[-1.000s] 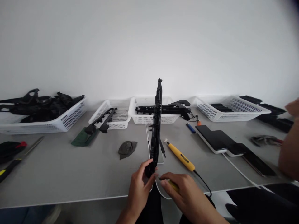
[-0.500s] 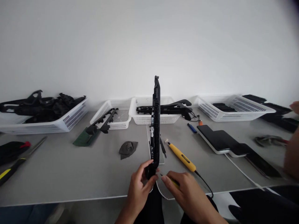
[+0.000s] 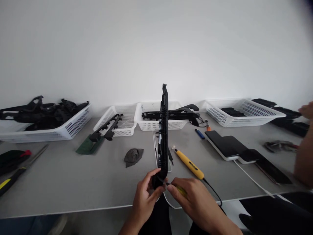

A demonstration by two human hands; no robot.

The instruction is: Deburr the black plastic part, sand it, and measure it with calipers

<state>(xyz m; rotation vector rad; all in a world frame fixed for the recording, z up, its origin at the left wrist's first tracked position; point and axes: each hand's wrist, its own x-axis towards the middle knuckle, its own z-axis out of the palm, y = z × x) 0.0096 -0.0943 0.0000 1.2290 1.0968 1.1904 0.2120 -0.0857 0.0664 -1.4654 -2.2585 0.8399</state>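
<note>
Head view. Held upright in closed fingers of left hand [image 3: 144, 193], left of yellow corded power tool [image 3: 189, 164]: long black plastic trim piece [image 3: 164, 133]. Gripped in curled fingers of right hand [image 3: 194, 197], on near side of power tool: yellow-handled hand tool [image 3: 181, 191], dark tip beside trim piece's lower end; contact not discernible. Judged good practice: pinch lower end firmly, use short, light strokes, angle tip away from left fingertips. Appearance of trim piece: slender, ribbed along length, glossy patches, small knob at top.
</note>
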